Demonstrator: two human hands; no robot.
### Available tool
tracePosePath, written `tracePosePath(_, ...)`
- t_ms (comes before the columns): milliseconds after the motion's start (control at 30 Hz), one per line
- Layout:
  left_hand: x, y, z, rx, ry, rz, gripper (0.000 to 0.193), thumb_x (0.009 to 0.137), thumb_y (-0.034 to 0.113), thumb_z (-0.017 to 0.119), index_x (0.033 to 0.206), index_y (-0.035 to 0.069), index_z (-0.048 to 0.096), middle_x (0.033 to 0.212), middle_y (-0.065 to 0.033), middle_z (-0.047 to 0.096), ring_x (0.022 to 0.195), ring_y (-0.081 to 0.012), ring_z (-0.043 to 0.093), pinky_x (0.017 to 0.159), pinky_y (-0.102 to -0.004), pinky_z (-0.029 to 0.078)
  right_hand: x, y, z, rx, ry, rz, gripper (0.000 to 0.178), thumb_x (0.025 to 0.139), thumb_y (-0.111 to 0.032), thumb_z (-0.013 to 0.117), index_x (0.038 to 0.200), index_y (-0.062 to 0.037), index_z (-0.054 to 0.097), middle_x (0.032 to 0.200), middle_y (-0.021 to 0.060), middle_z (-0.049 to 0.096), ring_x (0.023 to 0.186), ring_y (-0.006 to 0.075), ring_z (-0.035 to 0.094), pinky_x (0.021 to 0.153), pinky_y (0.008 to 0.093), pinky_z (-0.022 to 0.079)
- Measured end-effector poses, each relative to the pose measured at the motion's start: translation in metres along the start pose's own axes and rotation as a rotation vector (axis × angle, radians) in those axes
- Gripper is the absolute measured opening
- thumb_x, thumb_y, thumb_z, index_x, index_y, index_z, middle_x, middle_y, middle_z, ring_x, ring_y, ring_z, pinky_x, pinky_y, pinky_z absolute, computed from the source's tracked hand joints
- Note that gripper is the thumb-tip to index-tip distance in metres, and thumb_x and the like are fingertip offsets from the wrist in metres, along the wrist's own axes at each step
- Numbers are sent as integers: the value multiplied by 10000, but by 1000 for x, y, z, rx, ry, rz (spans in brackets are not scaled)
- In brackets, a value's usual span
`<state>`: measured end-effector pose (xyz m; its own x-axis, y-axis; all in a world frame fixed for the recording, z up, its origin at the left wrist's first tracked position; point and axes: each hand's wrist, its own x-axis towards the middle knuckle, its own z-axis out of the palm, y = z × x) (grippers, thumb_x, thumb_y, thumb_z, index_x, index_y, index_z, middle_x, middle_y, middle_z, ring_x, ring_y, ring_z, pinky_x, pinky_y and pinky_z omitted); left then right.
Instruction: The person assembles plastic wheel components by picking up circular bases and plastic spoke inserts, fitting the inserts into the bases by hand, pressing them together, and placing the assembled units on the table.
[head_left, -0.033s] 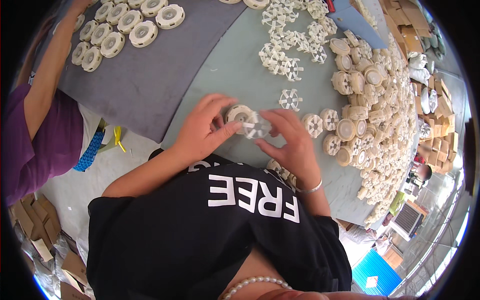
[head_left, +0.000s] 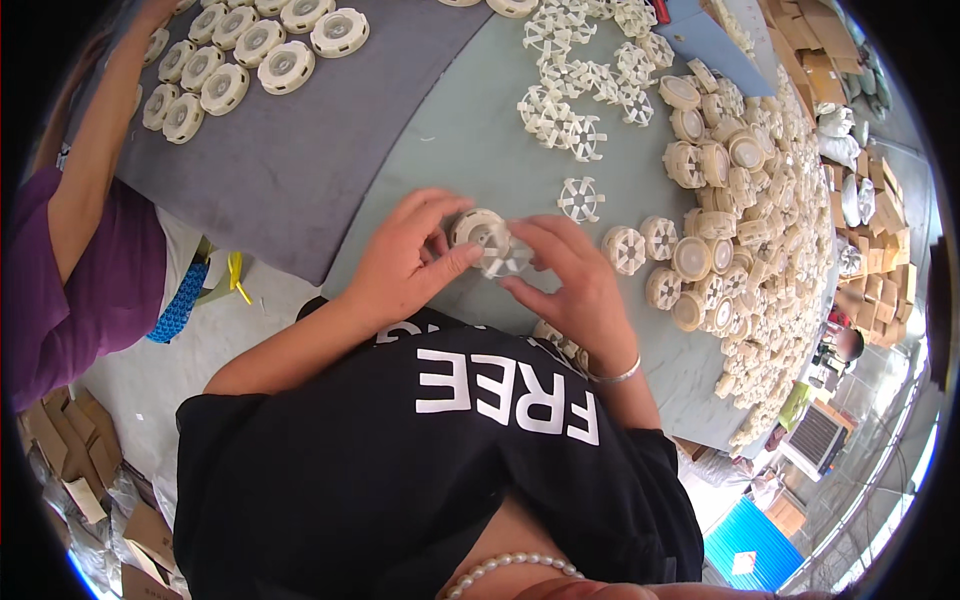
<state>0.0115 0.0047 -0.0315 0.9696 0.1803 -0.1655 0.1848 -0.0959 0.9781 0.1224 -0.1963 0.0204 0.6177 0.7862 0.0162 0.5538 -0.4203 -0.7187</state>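
Note:
My left hand (head_left: 405,258) holds a cream round plastic housing (head_left: 470,226), gripped at its edge between thumb and fingers. My right hand (head_left: 572,268) pinches a pale spoked plastic ring (head_left: 507,262), which is blurred and overlaps the right side of the housing. Whether the ring is seated in the housing, I cannot tell. Just beyond my hands lies a single loose spoked ring (head_left: 580,200). To the right of my right hand stand two round housings with spokes showing, one of them a whitish housing (head_left: 624,251).
A large heap of round housings (head_left: 745,215) covers the right of the table. Loose spoked rings (head_left: 560,115) cluster at the far side. Flat round discs (head_left: 260,45) stand in rows on the dark grey mat (head_left: 290,150), beside another person's arm (head_left: 95,165).
My right hand has shifted slightly left, bringing the spoked ring further over the housing. The left hand has stayed in place.

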Motion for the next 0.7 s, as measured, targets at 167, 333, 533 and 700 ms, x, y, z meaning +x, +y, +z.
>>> tracePosePath(167, 2, -4, 5, 44, 39, 76, 462, 882, 143, 748, 1303, 26, 596, 1195, -94, 566, 768, -167, 604, 708, -308, 509, 14, 1, 12, -55, -111, -31, 497, 793, -143, 792, 1257, -71, 630, 1196, 97, 622, 961, 318, 663, 798, 394, 564)
tracePosePath(333, 4, -4, 6, 49, 28, 46, 468, 862, 96, 737, 1306, 46, 601, 1205, -99, 559, 776, -163, 609, 720, -298, 512, 15, 9, 19, -59, -146, -8, 502, 774, -149, 818, 1238, -72, 644, 1196, 92, 632, 929, 297, 677, 784, 374, 571)
tracePosePath(533, 37, -7, -42, 449, 217, 112, 441, 868, 198, 732, 1279, 76, 630, 1364, -103, 552, 944, -246, 639, 908, -382, 519, -10, 11, -27, -280, -304, -71, 505, 714, -196, 867, 1161, -64, 673, 1177, 93, 646, 965, 306, 679, 796, 395, 560)
tracePosePath(700, 104, -13, -111, 1129, 640, 436, 530, 873, 280, 742, 1354, 120, 589, 1376, -104, 578, 1273, -304, 516, 1081, -468, 392, -6, 37, -53, -332, -10, 104, 469, 709, -199, 867, 1120, -62, 689, 1149, 100, 653, 952, 321, 666, 792, 403, 553)
